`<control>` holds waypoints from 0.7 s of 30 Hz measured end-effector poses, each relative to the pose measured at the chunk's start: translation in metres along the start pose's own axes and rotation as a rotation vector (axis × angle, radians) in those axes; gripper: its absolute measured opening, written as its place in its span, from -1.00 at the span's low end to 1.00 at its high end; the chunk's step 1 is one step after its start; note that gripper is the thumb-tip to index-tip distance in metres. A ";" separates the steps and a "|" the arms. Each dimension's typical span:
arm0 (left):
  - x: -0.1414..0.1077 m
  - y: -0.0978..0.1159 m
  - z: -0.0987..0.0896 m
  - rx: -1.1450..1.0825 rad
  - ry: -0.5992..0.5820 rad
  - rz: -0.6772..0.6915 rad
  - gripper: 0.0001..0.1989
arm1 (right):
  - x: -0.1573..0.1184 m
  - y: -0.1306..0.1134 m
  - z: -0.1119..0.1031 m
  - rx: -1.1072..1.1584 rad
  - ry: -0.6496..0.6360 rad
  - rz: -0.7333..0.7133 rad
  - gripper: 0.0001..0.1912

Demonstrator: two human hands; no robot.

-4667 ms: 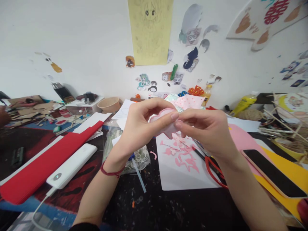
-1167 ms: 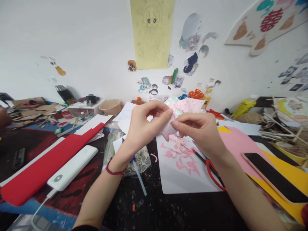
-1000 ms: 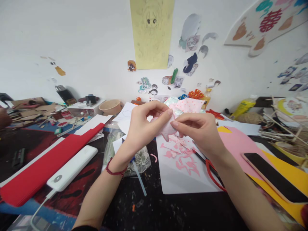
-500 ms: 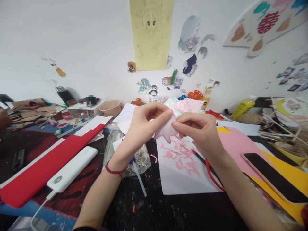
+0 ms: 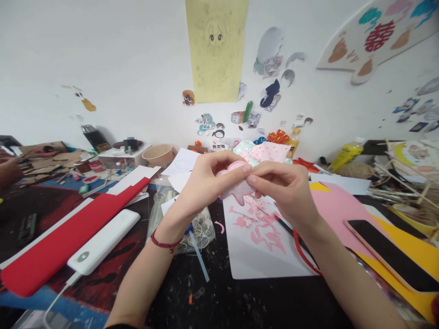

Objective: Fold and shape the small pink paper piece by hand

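Observation:
Between both hands, above the table, is a small pale cutout [image 5: 238, 189] with a pink, wavy edge; its material is hard to tell. My left hand [image 5: 214, 176] is closed on it, thumb on the near face. The fingertips of my right hand [image 5: 284, 183] pinch its right edge, close to the left thumb. Fingers cover part of the cutout. Below the hands lies a white sheet [image 5: 254, 265] with pink cut scraps [image 5: 267, 235] on it. A red-handled tool [image 5: 305, 256], likely scissors, lies partly under my right forearm.
Left of my arms are a white power bank [image 5: 104, 242] with a cable and a red folded strip [image 5: 72, 233]. A plastic bag [image 5: 202, 233] of string sits mid-table. At right, a phone [image 5: 387, 256] rests on pink and yellow sheets. Another person's hand [image 5: 8, 171] shows far left.
The cutout has tilted and turned between my fingers, so its upper pink edge now shows above the left thumb. Both hands stay in nearly the same place.

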State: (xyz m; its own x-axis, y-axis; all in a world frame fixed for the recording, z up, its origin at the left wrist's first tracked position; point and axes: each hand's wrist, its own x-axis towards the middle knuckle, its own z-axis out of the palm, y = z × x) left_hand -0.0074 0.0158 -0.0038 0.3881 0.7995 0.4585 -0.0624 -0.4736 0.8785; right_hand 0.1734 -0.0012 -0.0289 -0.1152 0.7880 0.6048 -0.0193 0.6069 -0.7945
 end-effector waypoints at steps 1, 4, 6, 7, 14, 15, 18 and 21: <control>0.000 0.001 0.001 0.005 0.014 0.003 -0.83 | 0.000 0.000 0.000 -0.011 -0.002 -0.006 -0.89; -0.001 0.001 0.003 0.015 0.041 0.025 -0.85 | -0.001 -0.001 0.000 -0.047 -0.005 -0.035 -0.87; -0.001 0.001 0.003 0.018 0.047 0.037 -0.85 | -0.001 -0.001 0.000 -0.054 -0.007 -0.048 -0.87; -0.001 0.000 0.003 0.022 0.051 0.042 -0.86 | -0.001 -0.001 0.000 -0.051 -0.009 -0.051 -0.87; -0.001 0.001 0.002 0.063 0.051 0.049 -0.86 | -0.002 0.000 0.000 -0.044 0.000 -0.055 -0.88; -0.001 0.002 0.002 0.069 0.041 0.045 -0.85 | -0.002 -0.001 0.000 -0.045 0.002 -0.058 -0.88; -0.001 0.003 0.002 0.070 0.036 0.036 -0.85 | -0.002 -0.001 0.000 -0.055 0.000 -0.075 -0.88; -0.002 0.003 0.003 0.049 0.057 0.033 -0.88 | -0.001 -0.001 0.000 -0.073 -0.001 -0.070 -0.88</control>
State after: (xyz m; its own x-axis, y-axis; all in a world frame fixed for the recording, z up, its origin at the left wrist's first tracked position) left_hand -0.0053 0.0121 -0.0025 0.3333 0.8025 0.4949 -0.0286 -0.5161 0.8561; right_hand 0.1736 -0.0031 -0.0288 -0.1176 0.7433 0.6585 0.0453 0.6664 -0.7442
